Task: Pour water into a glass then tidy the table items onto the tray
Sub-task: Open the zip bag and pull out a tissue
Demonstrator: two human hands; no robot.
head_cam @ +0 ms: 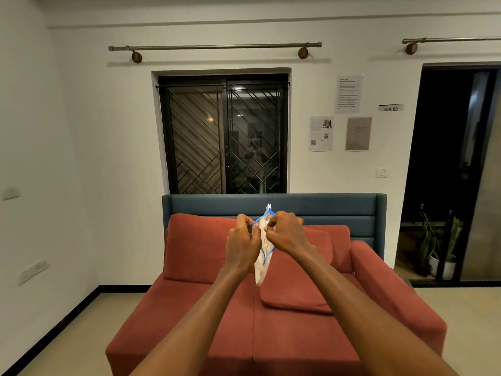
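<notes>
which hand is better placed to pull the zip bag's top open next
Either, slightly the right hand: it pinches the blue-edged top of the plastic zip bag near the opening, while the left hand grips the other side lower, steadying it.

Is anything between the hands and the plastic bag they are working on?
No. The left hand and right hand both already pinch the blue-edged plastic bag at its top, in the air above the red sofa.
</notes>
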